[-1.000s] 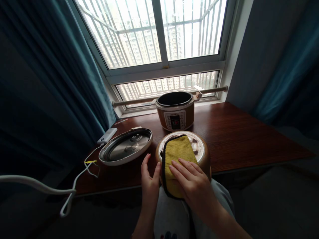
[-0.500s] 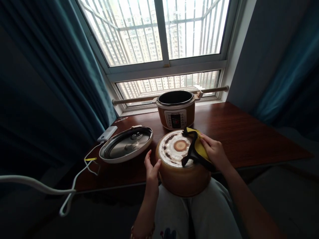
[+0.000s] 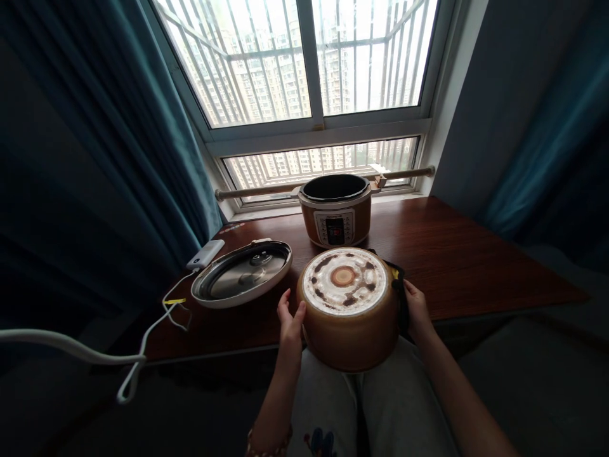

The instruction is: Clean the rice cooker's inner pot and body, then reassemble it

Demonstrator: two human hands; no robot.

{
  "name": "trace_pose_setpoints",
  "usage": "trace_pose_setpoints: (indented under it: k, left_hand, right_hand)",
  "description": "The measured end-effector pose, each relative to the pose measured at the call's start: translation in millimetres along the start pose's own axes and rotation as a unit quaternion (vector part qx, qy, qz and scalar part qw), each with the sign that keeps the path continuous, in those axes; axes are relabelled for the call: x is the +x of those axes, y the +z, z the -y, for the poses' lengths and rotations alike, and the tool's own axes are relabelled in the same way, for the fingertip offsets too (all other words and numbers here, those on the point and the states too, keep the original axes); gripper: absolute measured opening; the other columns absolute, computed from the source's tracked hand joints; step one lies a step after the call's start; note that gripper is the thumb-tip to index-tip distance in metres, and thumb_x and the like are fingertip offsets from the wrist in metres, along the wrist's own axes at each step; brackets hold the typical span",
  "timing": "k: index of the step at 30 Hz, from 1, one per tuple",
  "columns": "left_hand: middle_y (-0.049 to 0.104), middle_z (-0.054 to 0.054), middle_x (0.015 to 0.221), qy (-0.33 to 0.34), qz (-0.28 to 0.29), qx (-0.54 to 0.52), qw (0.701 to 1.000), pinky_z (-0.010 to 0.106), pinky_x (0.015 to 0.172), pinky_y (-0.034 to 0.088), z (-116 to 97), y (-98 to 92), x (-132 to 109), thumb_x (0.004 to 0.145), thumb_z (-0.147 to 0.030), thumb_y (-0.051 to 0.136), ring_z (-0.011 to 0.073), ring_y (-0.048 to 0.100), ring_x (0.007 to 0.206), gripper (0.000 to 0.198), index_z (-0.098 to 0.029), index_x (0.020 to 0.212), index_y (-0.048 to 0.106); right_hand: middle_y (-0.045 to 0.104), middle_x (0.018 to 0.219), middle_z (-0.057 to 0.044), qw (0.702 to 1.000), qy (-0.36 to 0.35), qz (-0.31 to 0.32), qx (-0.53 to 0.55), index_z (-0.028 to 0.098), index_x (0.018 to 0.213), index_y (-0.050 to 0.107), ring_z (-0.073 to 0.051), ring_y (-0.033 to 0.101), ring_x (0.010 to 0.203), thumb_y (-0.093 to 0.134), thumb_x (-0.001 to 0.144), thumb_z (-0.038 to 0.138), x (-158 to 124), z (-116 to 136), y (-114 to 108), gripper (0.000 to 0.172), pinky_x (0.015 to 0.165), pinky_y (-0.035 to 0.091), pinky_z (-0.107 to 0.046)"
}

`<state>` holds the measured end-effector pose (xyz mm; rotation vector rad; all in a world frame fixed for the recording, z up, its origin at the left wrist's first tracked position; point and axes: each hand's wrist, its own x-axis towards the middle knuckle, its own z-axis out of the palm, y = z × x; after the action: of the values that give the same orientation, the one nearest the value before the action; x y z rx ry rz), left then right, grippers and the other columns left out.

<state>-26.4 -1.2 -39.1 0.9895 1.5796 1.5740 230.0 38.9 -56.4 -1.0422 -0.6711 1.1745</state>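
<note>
Left hand (image 3: 290, 321) splayed, right hand (image 3: 417, 310) clutching a black-edged cloth (image 3: 403, 299), both brace an upturned cooking pot (image 3: 351, 330) over the lap (image 3: 330, 401) at the near edge of the table (image 3: 457, 266), where uneven pressure could topple it.

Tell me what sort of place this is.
Probably a room in an upper-floor home: tall beige buildings beyond a grey-framed glass window, a long blue fabric curtain, and a round brown-and-white electric cooker.

Looks forward and down from head height, close over the pot (image 3: 349, 317) at lower centre, facing the window (image 3: 285, 76) at upper centre; seemingly wide, dim at lower corners.
</note>
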Motion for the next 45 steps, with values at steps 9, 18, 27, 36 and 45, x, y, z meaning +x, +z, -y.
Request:
trace_pose_setpoints:
  k: [9,18,27,36,45]
  left_hand:
    - [0.063,0.012,0.095,-0.079,0.024,0.109,0.991,0.046,0.096,0.034,26,-40.9,-39,0.075,-0.068,0.04,0.0302,0.055,0.103,0.067,-0.014,0.115,0.046]
    - [0.069,0.011,0.079,-0.21,0.037,-0.093,0.973,0.035,0.076,0.047,33,-43.5,-41,0.066,-0.061,0.06,0.0267,0.065,0.084,0.056,-0.014,0.097,0.059]
    - [0.069,0.011,0.087,-0.318,0.109,-0.277,0.9,0.034,0.072,0.045,-24,-44.3,-54,0.082,-0.045,0.049,0.0222,0.065,0.075,0.037,-0.016,0.105,0.052]
    - [0.067,0.014,0.095,-0.264,0.197,-0.375,0.867,0.037,0.088,0.038,-77,-20.7,-70,0.084,-0.045,0.047,0.0248,0.062,0.092,0.042,-0.012,0.109,0.053]
    - [0.062,0.013,0.112,-0.136,0.164,-0.276,0.937,0.039,0.092,0.038,-65,38.0,-39,0.078,-0.036,0.054,0.0277,0.053,0.109,0.037,-0.015,0.108,0.054]
  right_hand:
    - [0.066,0.102,-0.008,0.889,-0.277,-0.115,-0.347,0.018,0.111,0.059,-0.023,0.062,0.093,0.043,0.087,0.035,-124,33,14,0.034,0.068,0.05,-0.028]
    - [0.064,0.111,-0.005,0.638,-0.585,0.132,-0.484,0.016,0.119,0.057,-0.017,0.058,0.101,0.037,0.089,0.018,-162,-41,43,0.036,0.081,0.05,-0.026]
    - [0.063,0.098,-0.007,0.647,-0.537,0.033,-0.54,0.024,0.114,0.061,-0.018,0.058,0.089,0.047,0.087,0.04,-156,-46,37,0.034,0.075,0.052,-0.029]
    - [0.06,0.077,-0.003,0.618,-0.59,0.012,-0.519,0.023,0.106,0.065,-0.013,0.055,0.074,0.056,0.081,0.015,-139,-11,25,0.027,0.073,0.045,-0.027]
    - [0.058,0.081,-0.002,0.648,-0.566,-0.048,-0.508,0.027,0.099,0.068,-0.012,0.054,0.071,0.06,0.078,0.016,-98,52,11,0.025,0.066,0.044,-0.025]
